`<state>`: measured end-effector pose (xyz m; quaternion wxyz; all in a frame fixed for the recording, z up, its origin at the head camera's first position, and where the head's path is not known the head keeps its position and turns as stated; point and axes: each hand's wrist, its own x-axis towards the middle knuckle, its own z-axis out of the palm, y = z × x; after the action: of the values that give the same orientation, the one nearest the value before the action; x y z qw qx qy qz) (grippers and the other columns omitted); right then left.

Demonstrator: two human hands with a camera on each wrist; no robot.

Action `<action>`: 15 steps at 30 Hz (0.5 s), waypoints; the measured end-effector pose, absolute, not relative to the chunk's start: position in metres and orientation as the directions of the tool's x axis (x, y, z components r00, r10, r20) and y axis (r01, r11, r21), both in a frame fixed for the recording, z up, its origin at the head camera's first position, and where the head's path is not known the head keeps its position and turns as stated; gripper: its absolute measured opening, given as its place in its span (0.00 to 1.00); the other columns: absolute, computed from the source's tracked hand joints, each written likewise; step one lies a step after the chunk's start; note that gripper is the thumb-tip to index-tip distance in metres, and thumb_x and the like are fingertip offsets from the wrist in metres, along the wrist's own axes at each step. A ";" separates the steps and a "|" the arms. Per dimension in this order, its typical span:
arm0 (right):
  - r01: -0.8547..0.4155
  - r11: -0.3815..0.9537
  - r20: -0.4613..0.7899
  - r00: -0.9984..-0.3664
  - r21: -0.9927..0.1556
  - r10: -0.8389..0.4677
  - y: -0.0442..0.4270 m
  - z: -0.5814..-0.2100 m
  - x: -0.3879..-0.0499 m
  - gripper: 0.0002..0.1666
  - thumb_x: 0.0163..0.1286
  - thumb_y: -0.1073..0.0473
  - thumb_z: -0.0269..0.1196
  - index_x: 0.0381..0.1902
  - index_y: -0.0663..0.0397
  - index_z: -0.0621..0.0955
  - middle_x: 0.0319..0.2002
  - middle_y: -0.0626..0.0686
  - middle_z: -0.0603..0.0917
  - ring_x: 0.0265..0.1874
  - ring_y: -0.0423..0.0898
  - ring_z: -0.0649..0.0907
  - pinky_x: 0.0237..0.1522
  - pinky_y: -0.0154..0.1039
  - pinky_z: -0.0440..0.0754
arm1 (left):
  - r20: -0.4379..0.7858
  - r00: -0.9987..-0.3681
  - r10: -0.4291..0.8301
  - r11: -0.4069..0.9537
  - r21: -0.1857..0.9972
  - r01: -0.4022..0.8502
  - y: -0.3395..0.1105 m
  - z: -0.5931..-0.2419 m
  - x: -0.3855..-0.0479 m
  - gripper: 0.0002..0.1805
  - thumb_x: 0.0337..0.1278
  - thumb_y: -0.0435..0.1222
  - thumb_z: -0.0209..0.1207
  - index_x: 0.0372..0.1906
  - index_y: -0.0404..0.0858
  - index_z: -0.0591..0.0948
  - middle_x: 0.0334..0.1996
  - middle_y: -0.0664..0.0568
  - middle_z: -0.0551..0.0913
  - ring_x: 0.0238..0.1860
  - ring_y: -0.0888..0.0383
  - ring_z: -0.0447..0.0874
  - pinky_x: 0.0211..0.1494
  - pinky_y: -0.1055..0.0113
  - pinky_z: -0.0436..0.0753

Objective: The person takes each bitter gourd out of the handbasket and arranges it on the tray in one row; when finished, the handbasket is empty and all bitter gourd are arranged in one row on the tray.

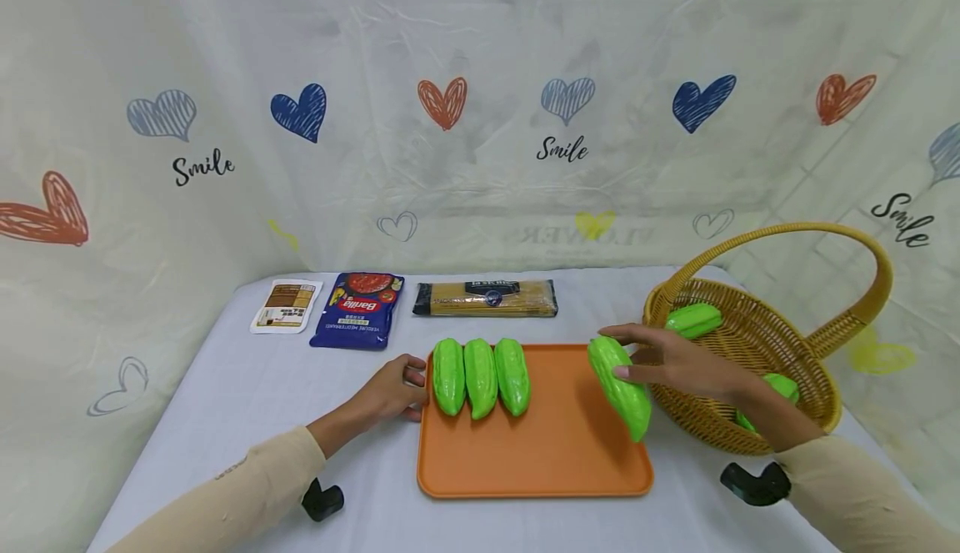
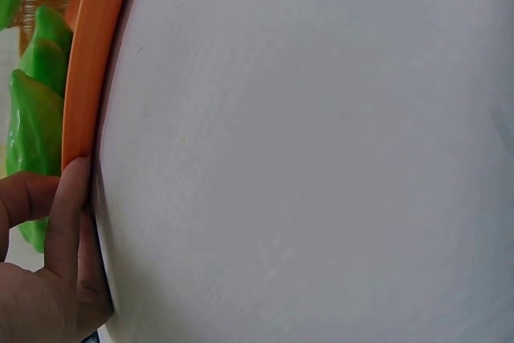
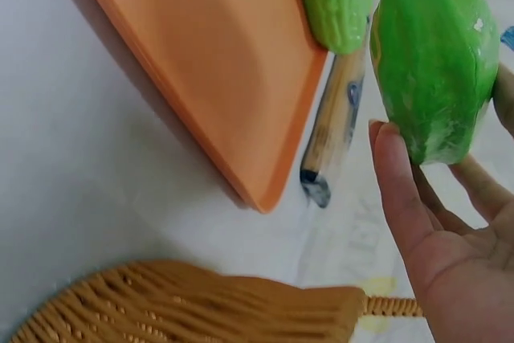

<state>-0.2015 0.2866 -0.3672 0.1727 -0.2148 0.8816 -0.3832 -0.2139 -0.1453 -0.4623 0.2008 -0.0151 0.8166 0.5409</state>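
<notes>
My right hand (image 1: 678,361) pinches a bright green ridged gourd (image 1: 621,386) between thumb and fingers, raised over the right side of the orange tray (image 1: 555,461). In the right wrist view the fingertips hold the blunt end of this gourd (image 3: 438,62). My left hand (image 1: 390,390) grips the tray's left rim, and in the left wrist view its fingers (image 2: 68,222) lie around that orange edge. Three similar gourds (image 1: 480,378) lie side by side at the tray's back left. More gourds (image 1: 696,319) are in the wicker basket (image 1: 757,311), partly behind my right arm.
The basket stands right of the tray, its tall handle (image 1: 873,278) arching up. Behind the tray lies a pack of spaghetti (image 1: 487,299). A blue Barilla pouch (image 1: 358,311) and a small white-and-brown packet (image 1: 287,306) lie at the back left. A heart-printed sheet (image 1: 480,178) hangs behind.
</notes>
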 end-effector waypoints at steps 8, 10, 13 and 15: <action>-0.250 0.577 -0.129 -0.834 -0.778 -0.536 0.275 -0.377 -0.205 0.36 0.71 0.50 0.64 0.73 0.52 0.68 0.66 0.66 0.72 0.56 0.60 0.82 0.53 0.51 0.85 | -0.353 -0.918 0.180 0.425 0.870 -0.251 -0.143 -0.461 -0.214 0.32 0.51 0.25 0.62 0.64 0.30 0.70 0.47 0.42 0.77 0.39 0.54 0.83 0.34 0.62 0.91; -0.260 0.570 -0.120 -0.832 -0.780 -0.542 0.272 -0.379 -0.206 0.36 0.71 0.51 0.64 0.72 0.55 0.68 0.66 0.67 0.72 0.55 0.59 0.82 0.53 0.51 0.85 | -0.355 -0.918 0.179 0.427 0.868 -0.252 -0.142 -0.461 -0.214 0.32 0.51 0.25 0.62 0.64 0.31 0.70 0.47 0.42 0.77 0.39 0.54 0.83 0.34 0.62 0.91; -0.254 0.568 -0.119 -0.835 -0.783 -0.537 0.268 -0.381 -0.207 0.36 0.71 0.51 0.64 0.72 0.54 0.68 0.67 0.66 0.71 0.56 0.60 0.81 0.53 0.50 0.86 | -0.356 -0.918 0.178 0.434 0.865 -0.251 -0.142 -0.460 -0.213 0.31 0.52 0.25 0.62 0.64 0.31 0.70 0.47 0.42 0.77 0.38 0.54 0.83 0.34 0.62 0.91; -0.240 0.569 -0.128 -0.838 -0.786 -0.531 0.265 -0.382 -0.208 0.37 0.71 0.50 0.64 0.72 0.54 0.68 0.68 0.65 0.70 0.58 0.62 0.80 0.53 0.51 0.86 | -0.356 -0.917 0.178 0.434 0.865 -0.252 -0.142 -0.460 -0.213 0.31 0.52 0.26 0.62 0.64 0.31 0.70 0.47 0.42 0.77 0.38 0.54 0.83 0.34 0.62 0.91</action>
<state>-0.2076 0.2648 -0.3823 0.1781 -0.2221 0.8677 -0.4074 -0.2134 -0.1423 -0.4600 0.2022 -0.0224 0.8223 0.5315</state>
